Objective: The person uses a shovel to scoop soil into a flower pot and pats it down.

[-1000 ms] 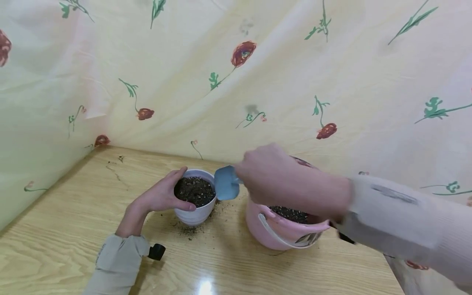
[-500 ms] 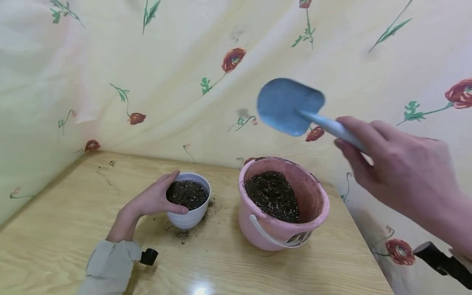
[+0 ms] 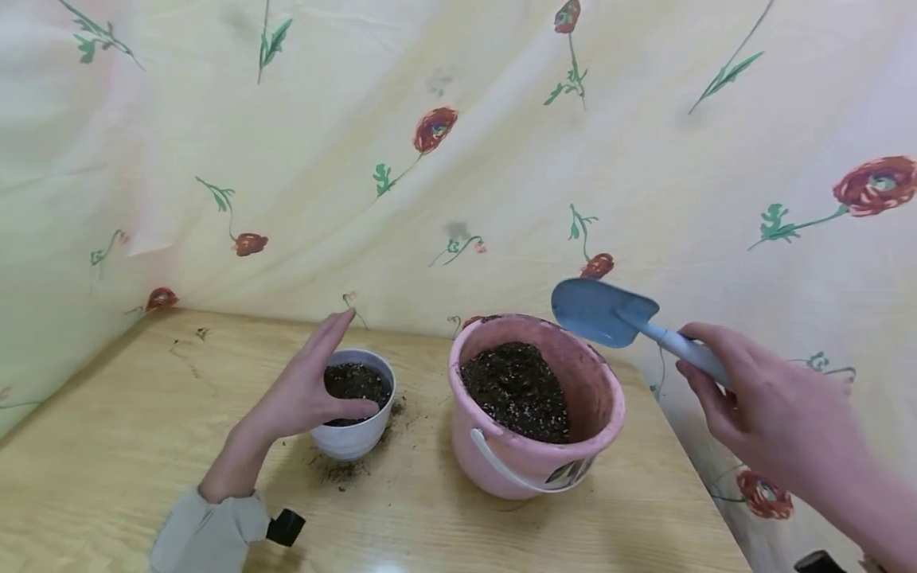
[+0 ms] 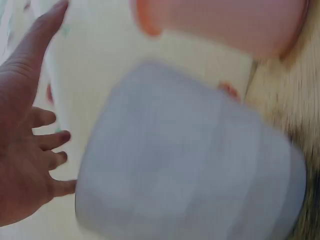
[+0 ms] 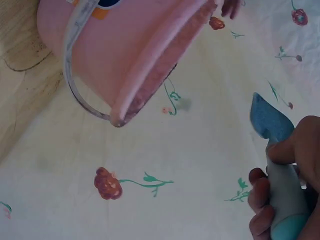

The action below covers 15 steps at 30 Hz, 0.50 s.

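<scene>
A small white pot (image 3: 351,440) filled with dark soil (image 3: 356,383) stands on the table. My left hand (image 3: 301,390) is spread wide over its left side, thumb and fingers straight. In the left wrist view, a gap shows between most of the fingers and the pot wall (image 4: 185,165). My right hand (image 3: 777,410) grips a blue garden trowel (image 3: 598,312) by its pale handle, seen closely in the right wrist view (image 5: 286,192). The trowel's blade carries no visible heap of soil and hangs over the right rim of a pink bucket (image 3: 490,469), which holds more dark soil.
Loose soil crumbs (image 3: 344,471) lie around the pot's base on the wooden table (image 3: 430,525). The bucket's white handle (image 3: 501,469) hangs down its front. A flowered cloth (image 3: 322,119) rises behind the table, whose right edge runs just past the bucket.
My right hand has swung the trowel from beside the pot, up and right, then down toward the bucket's right rim. My left hand has loosened from the pot and lifted, fingers spreading.
</scene>
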Each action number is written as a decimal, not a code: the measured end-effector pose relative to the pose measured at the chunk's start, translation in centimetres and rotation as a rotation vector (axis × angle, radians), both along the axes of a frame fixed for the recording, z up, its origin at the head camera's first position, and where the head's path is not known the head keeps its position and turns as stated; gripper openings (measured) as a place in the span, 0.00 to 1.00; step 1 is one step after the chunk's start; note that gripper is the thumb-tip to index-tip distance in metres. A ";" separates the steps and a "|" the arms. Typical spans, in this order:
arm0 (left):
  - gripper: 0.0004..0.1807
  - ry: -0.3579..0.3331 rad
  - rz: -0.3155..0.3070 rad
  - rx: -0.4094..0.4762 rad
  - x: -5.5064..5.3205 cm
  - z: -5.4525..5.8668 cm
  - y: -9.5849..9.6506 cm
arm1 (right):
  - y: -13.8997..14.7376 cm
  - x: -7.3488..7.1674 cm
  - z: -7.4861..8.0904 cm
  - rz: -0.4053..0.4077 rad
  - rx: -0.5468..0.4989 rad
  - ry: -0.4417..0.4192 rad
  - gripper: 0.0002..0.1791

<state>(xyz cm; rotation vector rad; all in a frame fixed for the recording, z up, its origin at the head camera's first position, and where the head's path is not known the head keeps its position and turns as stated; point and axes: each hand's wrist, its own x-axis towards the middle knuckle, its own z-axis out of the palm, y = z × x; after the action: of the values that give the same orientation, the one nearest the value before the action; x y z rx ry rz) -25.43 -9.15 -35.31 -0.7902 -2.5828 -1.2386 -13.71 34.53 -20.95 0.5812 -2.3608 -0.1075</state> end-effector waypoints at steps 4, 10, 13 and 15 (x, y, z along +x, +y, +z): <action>0.67 0.069 -0.054 0.022 0.8 0.9 2.6 | 0.9 -0.5 -1.9 -0.067 -0.032 -0.104 0.20; 0.70 0.061 -0.153 0.052 0.7 1.2 6.7 | 1.0 -1.2 -4.2 -0.057 -0.108 -0.100 0.23; 0.71 0.060 -0.182 0.078 0.4 1.4 8.5 | 0.9 -1.8 -5.2 -0.063 -0.144 -0.085 0.22; 0.72 0.045 -0.198 0.088 0.2 1.5 9.4 | 0.7 -2.2 -5.9 -0.072 -0.173 -0.087 0.21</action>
<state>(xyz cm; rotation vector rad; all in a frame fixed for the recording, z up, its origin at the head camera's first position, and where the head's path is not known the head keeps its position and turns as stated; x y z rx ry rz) -25.27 0.28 -33.86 -1.0636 -2.4437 -1.3604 -15.91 35.25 -26.81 0.4248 -2.4452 0.0908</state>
